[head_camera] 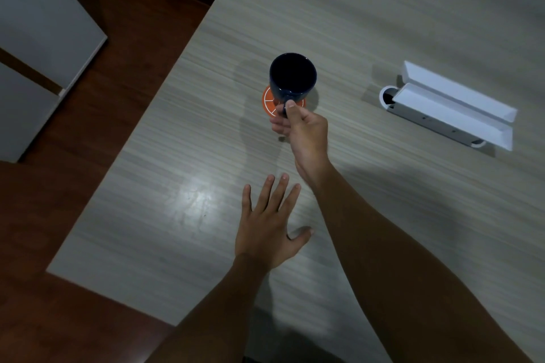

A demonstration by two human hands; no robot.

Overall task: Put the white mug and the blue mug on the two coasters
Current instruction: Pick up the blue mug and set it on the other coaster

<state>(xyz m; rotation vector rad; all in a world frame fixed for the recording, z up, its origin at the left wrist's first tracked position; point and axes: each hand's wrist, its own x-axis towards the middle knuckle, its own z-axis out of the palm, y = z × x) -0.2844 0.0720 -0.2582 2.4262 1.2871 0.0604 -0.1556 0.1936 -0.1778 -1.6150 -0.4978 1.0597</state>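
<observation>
A person's left hand (269, 227) is lying flat and open, fingers spread, on a pale wood-grain table (177, 200), nearer the viewer than the blue mug (292, 78). The right hand (303, 127) is gripping the mug's handle, thumb on top, and the upright mug is sitting over an orange coaster (269, 102). Well to the mug's right, an open white box (454, 103) is lying on the table.
</observation>
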